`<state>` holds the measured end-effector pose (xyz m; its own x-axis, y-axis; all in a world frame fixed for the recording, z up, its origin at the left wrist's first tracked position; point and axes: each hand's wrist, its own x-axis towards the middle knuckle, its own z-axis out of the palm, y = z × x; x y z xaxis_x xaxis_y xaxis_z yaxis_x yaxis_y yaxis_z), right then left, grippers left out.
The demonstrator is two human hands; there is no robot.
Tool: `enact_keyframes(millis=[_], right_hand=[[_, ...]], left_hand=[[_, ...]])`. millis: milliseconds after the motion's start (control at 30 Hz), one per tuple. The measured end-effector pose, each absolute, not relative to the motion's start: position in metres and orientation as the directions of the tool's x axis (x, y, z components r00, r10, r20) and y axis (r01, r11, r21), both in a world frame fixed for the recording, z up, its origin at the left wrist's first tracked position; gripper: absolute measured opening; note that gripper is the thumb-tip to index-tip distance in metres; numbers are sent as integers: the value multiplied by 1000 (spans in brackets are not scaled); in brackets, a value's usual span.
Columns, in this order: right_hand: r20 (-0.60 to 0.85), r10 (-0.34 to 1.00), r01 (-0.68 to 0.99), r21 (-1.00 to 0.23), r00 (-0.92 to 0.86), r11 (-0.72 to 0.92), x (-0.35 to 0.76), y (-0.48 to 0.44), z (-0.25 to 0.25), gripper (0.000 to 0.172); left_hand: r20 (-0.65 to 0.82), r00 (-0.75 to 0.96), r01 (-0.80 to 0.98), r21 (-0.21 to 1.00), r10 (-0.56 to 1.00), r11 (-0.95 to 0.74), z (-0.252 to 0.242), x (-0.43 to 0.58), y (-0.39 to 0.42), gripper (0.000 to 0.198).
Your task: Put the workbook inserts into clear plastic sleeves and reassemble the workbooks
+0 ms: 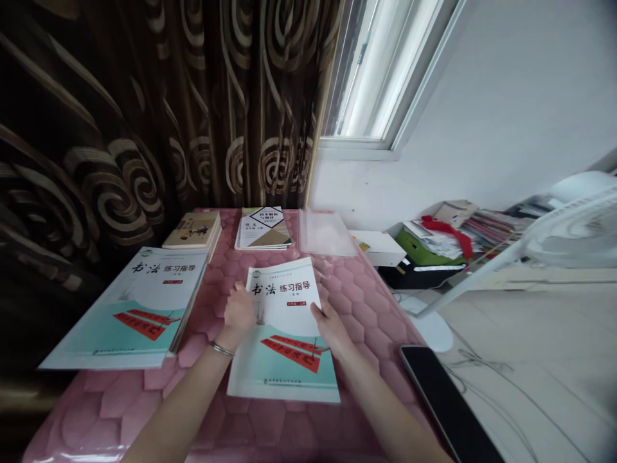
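A calligraphy workbook (284, 318) with a white and teal cover lies in the middle of the pink table, its red banner picture facing up. My left hand (240, 310), a bracelet at the wrist, grips its left edge with curled fingers. On the opposite edge, my right hand (330, 321) holds the book with the thumb on the cover and the fingers out of sight. To the left, a matching calligraphy workbook (130, 302) tops a stack of books.
Behind are a tan book stack (191, 230), a Chinese-language workbook pile (263, 228) and a clear plastic sleeve (325, 233) on the pink table cover (347, 283). A dark flat device (446, 399) lies at the right edge. A white fan (569, 231), cables and a green box (429, 247) stand beyond.
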<state>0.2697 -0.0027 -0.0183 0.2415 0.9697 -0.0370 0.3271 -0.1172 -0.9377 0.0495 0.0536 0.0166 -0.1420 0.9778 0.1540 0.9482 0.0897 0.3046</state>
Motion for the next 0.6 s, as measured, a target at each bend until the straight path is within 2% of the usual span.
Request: enact_keyframes(millis=[67,133,200,267,333,467,600], right_hand=[[-46,967,382,-913,251,-142,272,1,-22,47],[-64,961,404,-898,269,-173,272,4,-27,45],[-65,955,404,-896,291,-184,271,6,-31,42],[-57,952,402,-897,301,-181,268,5,-34,41],[-54,952,403,-897,302,-179,265,2,-35,42],[-54,948,418,-889,313,-188,263,-6,-33,41],[38,939,417,-902,343,-116,260,-12,-26,47]], left_hand=[[219,-35,985,171,975,-3,23,64,41,41],[203,214,964,116,956,-240,24,85,25,44],[151,496,839,170,855,-517,17,108,10,45],[129,581,772,226,804,-594,6,122,0,49],[118,535,800,246,836,-547,-5,123,-3,54],[102,335,912,215,937,-349,-15,88,9,57],[140,228,952,175,964,-251,-12,50,20,53]])
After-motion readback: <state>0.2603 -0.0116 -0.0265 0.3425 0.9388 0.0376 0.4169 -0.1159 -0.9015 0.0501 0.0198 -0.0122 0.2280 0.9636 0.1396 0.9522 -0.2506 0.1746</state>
